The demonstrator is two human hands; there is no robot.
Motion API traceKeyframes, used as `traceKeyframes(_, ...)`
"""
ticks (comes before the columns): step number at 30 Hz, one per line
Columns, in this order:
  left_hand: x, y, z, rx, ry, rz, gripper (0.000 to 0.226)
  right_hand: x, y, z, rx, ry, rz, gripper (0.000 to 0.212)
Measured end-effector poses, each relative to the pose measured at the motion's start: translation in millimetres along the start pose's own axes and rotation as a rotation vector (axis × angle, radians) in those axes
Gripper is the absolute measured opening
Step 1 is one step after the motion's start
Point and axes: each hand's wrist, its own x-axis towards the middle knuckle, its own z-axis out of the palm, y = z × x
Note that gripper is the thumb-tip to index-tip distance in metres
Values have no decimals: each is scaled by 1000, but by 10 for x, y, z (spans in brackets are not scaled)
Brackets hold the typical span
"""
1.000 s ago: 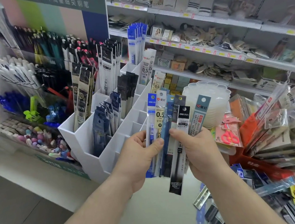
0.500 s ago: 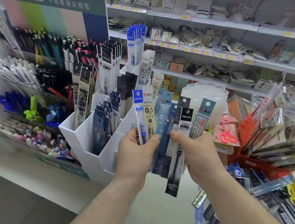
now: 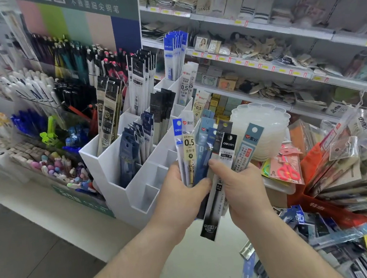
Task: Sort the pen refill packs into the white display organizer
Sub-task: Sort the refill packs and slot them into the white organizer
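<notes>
Comparing with half a second before, the fan of pen refill packs was held a little tighter together, and the white "0.5" pack and blue-topped pack at the left of the fan stood more upright, while the long black pack hung lower from the bunch. The left hand was curled around the lower part of the fan, its thumb pressed across the front of the packs and its fingers hidden behind them. The right hand was likewise closed on the bunch from the other side, its thumb laid on the black-topped pack and a pale teal pack spread outermost. The two hands were close together, thumbs almost meeting. The fan was held up just in front of the white display organizer, whose rear compartments were already filled with upright packs and whose nearest small compartments showed bare white walls. An orange basket of packaged goods was seen at the right.
</notes>
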Motion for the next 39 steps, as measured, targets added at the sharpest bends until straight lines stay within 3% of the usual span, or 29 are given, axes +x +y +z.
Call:
traceKeyframes(14,-198,117,-192,-38,161,97,33,100,-88,34,-98,-258,59,17)
traceKeyframes(20,-289,144,-356,-80,214,85,32,111,-152,154,-102,-367,-29,5)
traceKeyframes(23,-345,147,-428,-54,223,90,36,76,-126,297,-106,-396,-36,13)
traceKeyframes(26,-407,167,-498,-81,262,110,33,63,-60,417,-107,-368,-23,15)
traceKeyframes(30,-480,192,-727,-92,466,159,20,142,-110,493,-80,-246,-92,4)
traceKeyframes(34,-526,198,-1010,-104,649,209,13,229,-255,628,-26,-146,-289,12)
traceKeyframes(39,-535,207,-1105,-148,703,212,17,184,-98,935,-172,-165,-439,19)
